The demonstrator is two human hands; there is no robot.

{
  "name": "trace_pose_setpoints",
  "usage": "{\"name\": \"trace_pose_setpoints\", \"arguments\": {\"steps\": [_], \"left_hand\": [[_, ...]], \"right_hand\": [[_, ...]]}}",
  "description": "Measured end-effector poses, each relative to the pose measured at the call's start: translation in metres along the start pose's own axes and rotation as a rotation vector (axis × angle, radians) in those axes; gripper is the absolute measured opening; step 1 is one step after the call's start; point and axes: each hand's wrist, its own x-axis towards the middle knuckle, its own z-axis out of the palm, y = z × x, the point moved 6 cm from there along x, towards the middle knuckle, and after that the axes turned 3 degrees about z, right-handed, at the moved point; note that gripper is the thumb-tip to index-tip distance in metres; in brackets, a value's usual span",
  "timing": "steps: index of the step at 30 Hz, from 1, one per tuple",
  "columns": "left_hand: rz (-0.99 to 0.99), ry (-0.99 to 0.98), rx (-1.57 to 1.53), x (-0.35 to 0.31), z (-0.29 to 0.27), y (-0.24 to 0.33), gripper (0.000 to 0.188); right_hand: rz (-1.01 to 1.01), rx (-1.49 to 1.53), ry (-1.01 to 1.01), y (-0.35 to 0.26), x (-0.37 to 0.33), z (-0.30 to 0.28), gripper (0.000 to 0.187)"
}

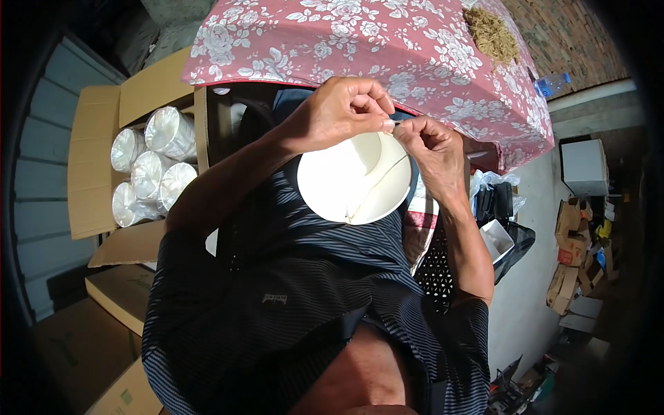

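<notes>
A white round tub (330, 181) rests on my lap, its inside brightly lit. A thin tan strand (377, 183) crosses its mouth from the near rim up toward my right fingers. Above the far rim my left hand (339, 114) and my right hand (434, 149) meet, fingertips almost touching. My right thumb and forefinger are pinched on the strand. The left thumb and forefinger are closed at the same spot; what lies between them is too small to tell.
A table with a pink floral cloth (332, 41) stands ahead, a tangle of tan fibre (492, 34) at its right. At left, an open carton (97, 159) holds several plastic-wrapped white rolls or stacks (169, 131). A white box (584, 167) and cardboard scraps (573, 232) lie at right.
</notes>
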Motion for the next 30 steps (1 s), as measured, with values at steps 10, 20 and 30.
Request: {"name": "trace_pose_setpoints", "arguments": {"steps": [10, 20, 30], "left_hand": [[0.171, 0.237, 0.452, -0.009, 0.003, 0.015, 0.015], [0.178, 0.334, 0.307, -0.009, 0.003, 0.016, 0.015], [0.508, 0.221, 0.724, -0.015, 0.005, 0.034, 0.008]], "right_hand": [[-0.015, -0.015, 0.016, -0.004, -0.004, 0.002, 0.015], [-0.100, -0.096, 0.075, -0.005, -0.006, 0.007, 0.016], [-0.447, -0.415, 0.118, -0.032, -0.007, 0.012, 0.005]]}}
